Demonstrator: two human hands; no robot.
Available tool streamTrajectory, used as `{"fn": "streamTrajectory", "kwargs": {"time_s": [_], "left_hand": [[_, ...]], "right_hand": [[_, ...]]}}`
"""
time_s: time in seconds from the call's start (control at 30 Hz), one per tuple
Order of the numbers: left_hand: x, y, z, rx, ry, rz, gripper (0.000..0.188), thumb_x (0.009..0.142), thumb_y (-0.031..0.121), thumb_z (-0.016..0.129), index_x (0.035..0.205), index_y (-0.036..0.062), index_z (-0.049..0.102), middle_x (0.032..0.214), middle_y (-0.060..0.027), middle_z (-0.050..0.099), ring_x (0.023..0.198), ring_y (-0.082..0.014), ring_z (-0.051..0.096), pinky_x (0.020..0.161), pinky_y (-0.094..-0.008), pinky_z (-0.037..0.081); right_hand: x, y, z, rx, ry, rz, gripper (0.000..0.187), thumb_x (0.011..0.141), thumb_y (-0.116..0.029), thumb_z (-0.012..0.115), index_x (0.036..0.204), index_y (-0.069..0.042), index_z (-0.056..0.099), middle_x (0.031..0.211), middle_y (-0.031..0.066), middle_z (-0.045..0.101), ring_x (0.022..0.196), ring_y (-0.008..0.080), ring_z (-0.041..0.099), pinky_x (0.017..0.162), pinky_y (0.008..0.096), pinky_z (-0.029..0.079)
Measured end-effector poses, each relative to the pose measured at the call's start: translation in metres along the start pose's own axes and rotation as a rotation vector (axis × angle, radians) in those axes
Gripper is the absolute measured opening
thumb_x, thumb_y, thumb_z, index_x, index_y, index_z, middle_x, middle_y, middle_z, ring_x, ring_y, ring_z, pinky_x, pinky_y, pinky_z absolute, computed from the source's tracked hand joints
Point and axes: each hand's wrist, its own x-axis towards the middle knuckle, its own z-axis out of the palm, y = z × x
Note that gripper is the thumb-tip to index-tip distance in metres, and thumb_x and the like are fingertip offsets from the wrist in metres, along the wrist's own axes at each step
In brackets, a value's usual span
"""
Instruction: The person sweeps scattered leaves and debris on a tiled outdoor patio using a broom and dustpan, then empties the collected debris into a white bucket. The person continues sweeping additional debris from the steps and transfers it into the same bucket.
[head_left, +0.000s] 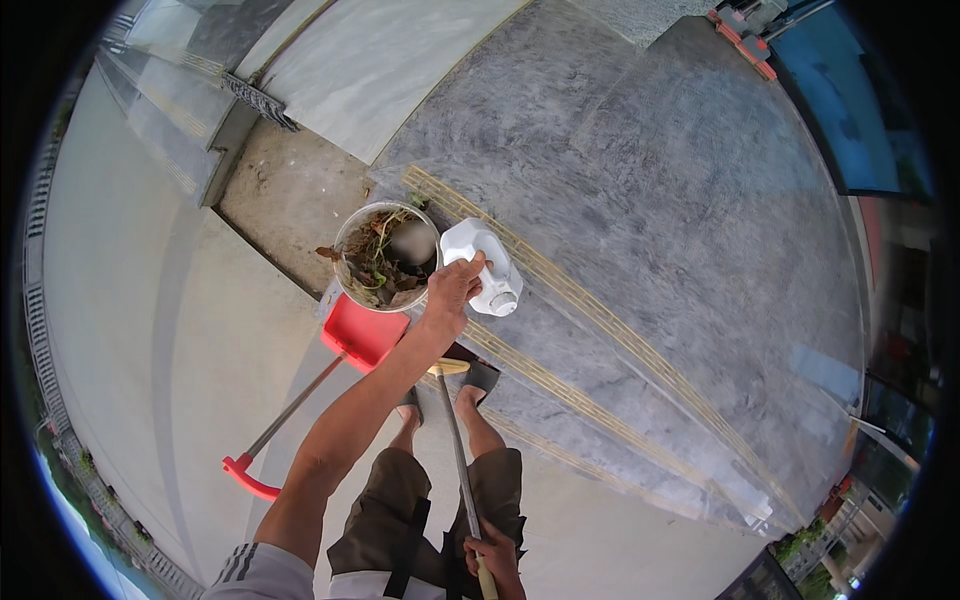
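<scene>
Left hand (456, 292): fingers closed on the handle of a white plastic jug (470, 240), cap end angled toward the person, just right of a round pale-rimmed bucket (373, 207) of dry leaves (372, 268). Right hand (490, 556): fingers wrapped round a long grey pole (456, 430) with a yellow head. Best handling, I'd judge: firm grip, jug clear of the rim, pole steady. Jug-bucket contact: can't tell. Bucket bottom hidden; pale round patch inside unclear. Forearm overlaps red plastic dustpan (362, 330).

Lt-gry sleeve (268, 574) w/ dk stripes (238, 563); dk brn shorts (375, 512); blk strap (408, 550) in front; dk footwear (483, 377).
</scene>
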Motion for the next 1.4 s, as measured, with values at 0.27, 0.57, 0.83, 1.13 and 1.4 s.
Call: {"fn": "streamTrajectory", "kwargs": {"time_s": [0.27, 0.57, 0.83, 1.13, 1.4], "left_hand": [[0.005, -0.133, -0.007, -0.317, 0.234, -0.129, 0.024, 0.099, 0.032, 0.081, 0.087, 0.0119, 0.075, 0.075, 0.0086, 0.051, 0.072, -0.0066, 0.048, 0.075, -0.0264, 0.048], [0.093, -0.222, -0.023, -0.31, 0.357, -0.305, 0.026, 0.101, 0.03, 0.08, 0.087, 0.0084, 0.073, 0.069, 0.0074, 0.043, 0.06, -0.0088, 0.037, 0.06, -0.033, 0.041], [0.165, -0.269, -0.046, -0.133, 0.327, -0.311, 0.022, 0.103, 0.032, 0.075, 0.099, 0.0106, 0.072, 0.102, -0.0003, 0.069, 0.094, -0.0138, 0.063, 0.093, -0.0376, 0.056], [0.106, -0.203, -0.115, -0.229, 0.325, -0.17, 0.093, 0.092, 0.051, 0.083, 0.156, -0.0004, 0.041, 0.15, -0.0232, 0.05, 0.136, -0.0348, 0.053, 0.116, -0.0525, 0.048], [0.117, -0.147, -0.222, -0.582, 0.259, 0.113, 0.056, 0.098, 0.047, 0.075, 0.124, -0.0011, 0.062, 0.13, -0.0203, 0.068, 0.122, -0.037, 0.067, 0.106, -0.0508, 0.06]], "right_hand": [[0.004, -0.013, -0.008, -0.009, 0.015, 0.065, 0.075, 0.098, 0.004, 0.063, 0.166, -0.003, 0.033, 0.084, 0.0135, 0.064, 0.048, 0.0199, 0.056, 0.043, 0.0351, 0.042], [0.007, -0.025, -0.014, 0.01, 0.042, 0.087, 0.076, 0.097, 0.003, 0.067, 0.166, 0.0, 0.033, 0.077, 0.0112, 0.064, 0.046, 0.0184, 0.056, 0.041, 0.0342, 0.041], [0.013, -0.026, -0.024, 0.03, 0.043, 0.12, 0.076, 0.097, 0.004, 0.067, 0.166, -0.003, 0.034, 0.078, 0.0117, 0.065, 0.047, 0.0188, 0.057, 0.041, 0.0342, 0.041], [0.012, -0.031, -0.031, 0.071, 0.018, 0.129, 0.075, 0.097, 0.005, 0.066, 0.165, -0.004, 0.037, 0.081, 0.0128, 0.065, 0.047, 0.0196, 0.058, 0.041, 0.0347, 0.042], [0.01, -0.025, -0.026, 0.074, 0.004, 0.11, 0.074, 0.096, 0.006, 0.066, 0.164, -0.005, 0.04, 0.083, 0.0135, 0.066, 0.047, 0.02, 0.059, 0.04, 0.0349, 0.043]]}}
